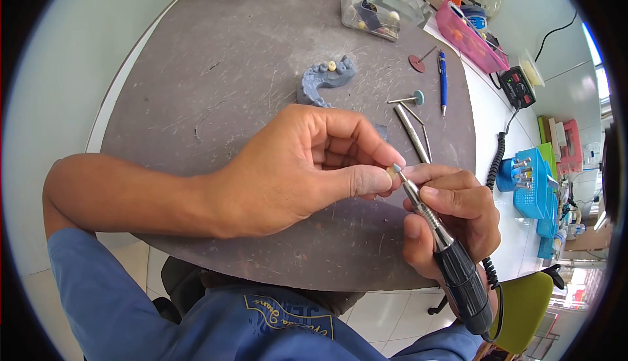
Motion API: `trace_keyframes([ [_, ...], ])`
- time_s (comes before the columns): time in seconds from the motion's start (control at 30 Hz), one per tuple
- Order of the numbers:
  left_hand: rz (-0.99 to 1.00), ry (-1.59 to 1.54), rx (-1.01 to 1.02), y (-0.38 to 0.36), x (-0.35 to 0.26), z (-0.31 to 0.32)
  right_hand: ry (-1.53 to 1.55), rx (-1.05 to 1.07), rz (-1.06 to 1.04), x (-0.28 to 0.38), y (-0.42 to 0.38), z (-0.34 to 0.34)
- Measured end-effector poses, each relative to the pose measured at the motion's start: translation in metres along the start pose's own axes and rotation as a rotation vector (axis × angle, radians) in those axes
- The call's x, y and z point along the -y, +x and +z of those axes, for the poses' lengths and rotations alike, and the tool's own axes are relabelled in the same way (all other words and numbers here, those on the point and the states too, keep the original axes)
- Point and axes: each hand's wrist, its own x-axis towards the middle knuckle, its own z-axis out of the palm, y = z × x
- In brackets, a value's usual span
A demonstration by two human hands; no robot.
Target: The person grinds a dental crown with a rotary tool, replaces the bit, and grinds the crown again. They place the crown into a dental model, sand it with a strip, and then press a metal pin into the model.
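Between thumb and fingertips, my left hand (pixel 288 174) pinches a small cream-coloured dental crown (pixel 392 173), mostly covered by the fingers. My right hand (pixel 458 210) grips a black and silver rotary handpiece (pixel 451 256) like a pen. Its small blue-grey tip (pixel 397 168) meets the crown at the left fingertips. Just beyond my left hand, a grey dental model (pixel 311 86) lies on the brown mat, with one cream tooth (pixel 331 66) standing out on it. A silver metal instrument (pixel 411 132) lies past my right fingers.
On the brown mat (pixel 216 92) lie a blue pen (pixel 443 83), a dark red disc (pixel 417 64) and a teal wheel (pixel 419 97) on shanks. At the back stand a clear plastic box (pixel 376 27) and pink tray (pixel 458 34). Blue baskets (pixel 528 191) and a black control box (pixel 517 87) are at right.
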Motion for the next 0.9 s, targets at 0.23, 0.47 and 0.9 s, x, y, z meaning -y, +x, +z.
trace_keyframes([
  [0.23, -0.007, 0.001, -0.006, -0.0003, -0.0013, 0.0006, -0.049, 0.089, -0.061, -0.0039, -0.0005, -0.0045],
  [0.47, -0.016, -0.013, -0.004, 0.0005, -0.0009, 0.0014, 0.01, 0.023, -0.022, -0.0008, -0.0014, -0.0024],
  [0.9, -0.009, -0.013, 0.006, 0.0005, -0.0014, 0.0003, 0.018, 0.003, 0.0, -0.0017, -0.0013, -0.0002],
])
